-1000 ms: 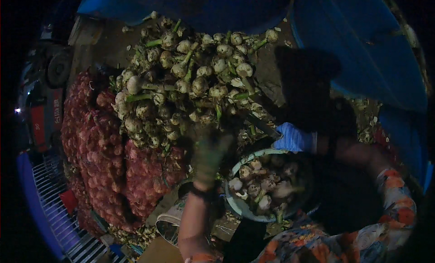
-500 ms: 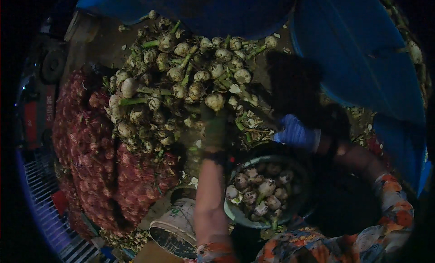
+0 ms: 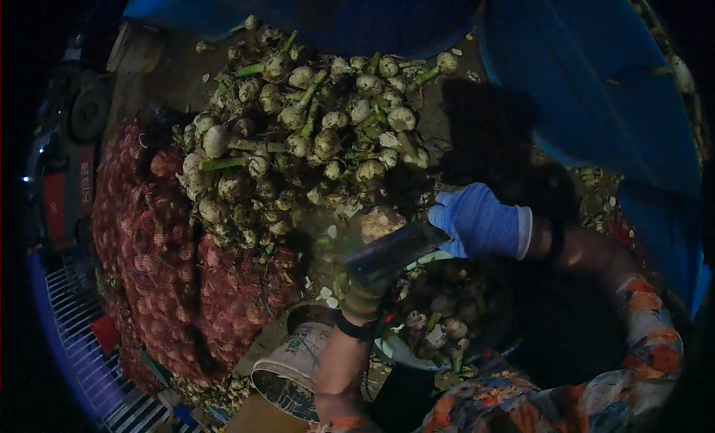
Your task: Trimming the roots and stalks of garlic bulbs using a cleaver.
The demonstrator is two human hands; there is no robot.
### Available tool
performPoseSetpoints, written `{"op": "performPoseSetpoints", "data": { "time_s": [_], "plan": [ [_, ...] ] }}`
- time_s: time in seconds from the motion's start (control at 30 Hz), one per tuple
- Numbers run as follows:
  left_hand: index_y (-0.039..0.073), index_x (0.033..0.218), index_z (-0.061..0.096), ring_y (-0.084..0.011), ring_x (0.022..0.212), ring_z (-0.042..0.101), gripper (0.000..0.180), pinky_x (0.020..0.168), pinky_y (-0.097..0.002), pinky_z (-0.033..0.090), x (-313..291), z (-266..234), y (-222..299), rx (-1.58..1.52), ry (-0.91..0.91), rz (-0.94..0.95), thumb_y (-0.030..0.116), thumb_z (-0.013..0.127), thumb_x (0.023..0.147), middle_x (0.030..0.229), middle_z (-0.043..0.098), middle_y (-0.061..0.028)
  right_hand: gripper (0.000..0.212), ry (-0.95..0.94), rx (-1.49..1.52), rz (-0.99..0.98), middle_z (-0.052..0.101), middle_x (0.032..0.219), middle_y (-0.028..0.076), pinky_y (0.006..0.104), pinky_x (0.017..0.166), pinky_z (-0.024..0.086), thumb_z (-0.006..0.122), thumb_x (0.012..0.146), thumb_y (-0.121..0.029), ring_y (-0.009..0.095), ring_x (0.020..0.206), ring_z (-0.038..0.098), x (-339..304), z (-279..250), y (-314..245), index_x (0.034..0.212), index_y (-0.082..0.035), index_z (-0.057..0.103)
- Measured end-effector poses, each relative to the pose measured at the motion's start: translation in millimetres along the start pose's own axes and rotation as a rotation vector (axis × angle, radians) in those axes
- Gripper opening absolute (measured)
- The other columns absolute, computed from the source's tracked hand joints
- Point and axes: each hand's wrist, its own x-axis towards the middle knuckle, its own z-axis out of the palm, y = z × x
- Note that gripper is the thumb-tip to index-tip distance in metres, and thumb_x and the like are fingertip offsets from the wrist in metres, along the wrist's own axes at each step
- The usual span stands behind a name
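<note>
My left hand (image 3: 365, 297), in a dark green glove, is raised near the bucket's rim. A blurred pale garlic bulb (image 3: 383, 223) shows just beyond it, apparently held by the fingers, which are mostly hidden. Across that hand lies the broad dark blade of a knife (image 3: 395, 253). Its near end is gripped by my right hand (image 3: 477, 220), which wears a blue glove and has its fingers closed. Beneath the blade sits a pale-rimmed bucket (image 3: 398, 352) with several trimmed garlic bulbs (image 3: 436, 332) in it. Ahead is a heap of garlic (image 3: 320, 127) with green stalks.
Red mesh sacks (image 3: 149, 247) full of bulbs stand at the left. A dirty white pail (image 3: 298, 358) lies tipped near my left forearm. Blue sheeting (image 3: 596, 83) spreads at the far right. A dark vehicle with a wheel (image 3: 89, 109) is at the far left.
My left hand has drawn back from the heap toward the bucket with a garlic bulb. The knife has swung so its flat blade shows across the left hand.
</note>
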Motion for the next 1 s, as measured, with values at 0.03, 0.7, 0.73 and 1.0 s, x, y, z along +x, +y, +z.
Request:
{"op": "performPoseSetpoints", "data": {
  "time_s": [0.03, 0.7, 0.73, 1.0],
  "plan": [
    [-0.002, 0.123, 0.054, -0.0226, 0.107, 0.058, 0.041, 0.092, -0.0357, 0.045, -4, 1, -2, -0.002, -0.009, -0.006, 0.013, 0.058, 0.084, 0.120, 0.060, -0.0105, 0.034, -0.014, -0.013, -0.013, 0.058, 0.081, 0.014, 0.0436, 0.058, 0.048, 0.072, 0.069, -0.032, 0.031, 0.070, 0.063, -2, -3, -1, 0.088, -0.009, 0.057],
    [0.001, 0.120, 0.054, -0.0204, 0.110, 0.055, 0.062, 0.098, -0.0359, 0.043, -12, 33, 10, 0.335, -0.247, 0.171, 0.031, 0.076, 0.070, 0.120, 0.059, -0.0078, 0.030, -0.104, 0.300, 0.246, 0.062, 0.075, 0.016, 0.0440, 0.061, 0.049, 0.068, 0.070, -0.030, 0.035, 0.072, 0.062, -25, 56, 65, 0.087, -0.006, 0.063],
    [0.003, 0.120, 0.053, -0.0207, 0.111, 0.055, 0.071, 0.099, -0.0355, 0.042, -17, 41, 31, 0.335, -0.292, 0.224, 0.036, 0.081, 0.064, 0.118, 0.059, -0.0065, 0.027, 0.016, 0.255, 0.255, 0.061, 0.072, 0.015, 0.0422, 0.059, 0.048, 0.068, 0.070, -0.028, 0.033, 0.067, 0.061, -33, 61, 77, 0.084, -0.005, 0.062],
    [0.003, 0.120, 0.053, -0.0299, 0.102, 0.056, 0.069, 0.087, -0.0445, 0.048, 2, 18, 33, -0.816, 0.189, 0.345, 0.061, 0.053, 0.082, 0.110, 0.059, -0.0124, 0.029, 0.080, 0.664, 0.002, 0.062, 0.071, 0.017, 0.0395, 0.059, 0.047, 0.070, 0.070, -0.026, 0.030, 0.065, 0.061, -28, 54, 9, 0.085, -0.001, 0.065]
  ]
}}
